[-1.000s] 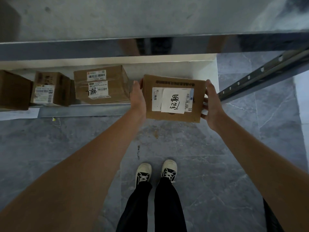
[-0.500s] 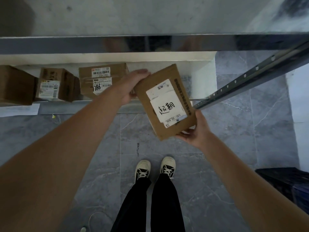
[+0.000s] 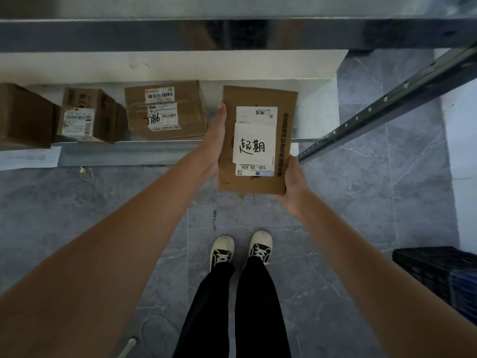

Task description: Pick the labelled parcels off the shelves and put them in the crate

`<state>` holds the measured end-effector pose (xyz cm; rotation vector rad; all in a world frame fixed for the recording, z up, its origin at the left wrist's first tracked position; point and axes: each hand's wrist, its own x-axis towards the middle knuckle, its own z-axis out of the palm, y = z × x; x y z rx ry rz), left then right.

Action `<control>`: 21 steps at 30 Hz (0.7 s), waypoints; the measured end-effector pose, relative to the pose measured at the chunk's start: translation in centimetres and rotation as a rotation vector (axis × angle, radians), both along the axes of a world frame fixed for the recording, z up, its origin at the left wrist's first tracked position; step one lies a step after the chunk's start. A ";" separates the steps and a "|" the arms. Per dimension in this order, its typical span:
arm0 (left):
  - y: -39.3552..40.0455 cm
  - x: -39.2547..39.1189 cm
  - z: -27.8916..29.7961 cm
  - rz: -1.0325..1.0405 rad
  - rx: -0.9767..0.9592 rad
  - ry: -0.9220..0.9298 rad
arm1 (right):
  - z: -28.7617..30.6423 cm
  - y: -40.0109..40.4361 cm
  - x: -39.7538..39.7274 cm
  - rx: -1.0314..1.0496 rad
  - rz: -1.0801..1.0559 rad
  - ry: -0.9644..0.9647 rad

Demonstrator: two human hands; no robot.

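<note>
Three more boxes (image 3: 165, 109) sitting on the shelf (image 3: 165, 151) around 10 o'clock, dark crate (image 3: 436, 275) on the floor at 4. Parcel (image 3: 258, 140) clamped mid-air between both hands, left hand (image 3: 215, 135) flat along its side, right hand (image 3: 294, 179) gripping the near corner.

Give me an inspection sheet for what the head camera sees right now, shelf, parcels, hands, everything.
Surface: lower shelf holds three cardboard boxes at left.
Job's things: flat parcel with handwritten white label, held above the shelf edge; dark crate on the floor at right.
Clutter: paper sheet on the shelf's front edge.
Hands: left hand flat against the parcel's left edge; right hand has a grip on its near right corner.
Cables: white cord on the floor.
Surroundings: grey marbled tile floor.
</note>
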<state>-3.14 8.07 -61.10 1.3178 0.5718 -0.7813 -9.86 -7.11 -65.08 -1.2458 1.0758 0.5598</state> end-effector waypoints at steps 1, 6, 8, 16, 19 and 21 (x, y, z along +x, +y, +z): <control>0.0 -0.1 0.3 -0.012 0.009 -0.003 | 0.2 0.1 -0.1 0.002 0.004 -0.011; 0.4 -0.9 0.9 -0.006 0.071 -0.002 | 2.5 0.4 -1.1 -0.062 0.070 -0.051; 0.0 -2.0 3.0 -0.051 0.063 -0.040 | 4.5 0.2 -2.1 -0.113 0.083 -0.108; -0.7 -8.3 9.8 -0.151 0.031 -0.076 | 11.9 -1.1 -7.9 -0.129 0.004 -0.022; -1.2 -10.1 11.0 -0.151 0.046 -0.102 | 14.0 -1.4 -9.9 -0.105 -0.082 -0.004; -2.0 -10.9 12.0 -0.137 0.012 -0.103 | 14.7 -2.0 -11.2 -0.099 -0.122 -0.002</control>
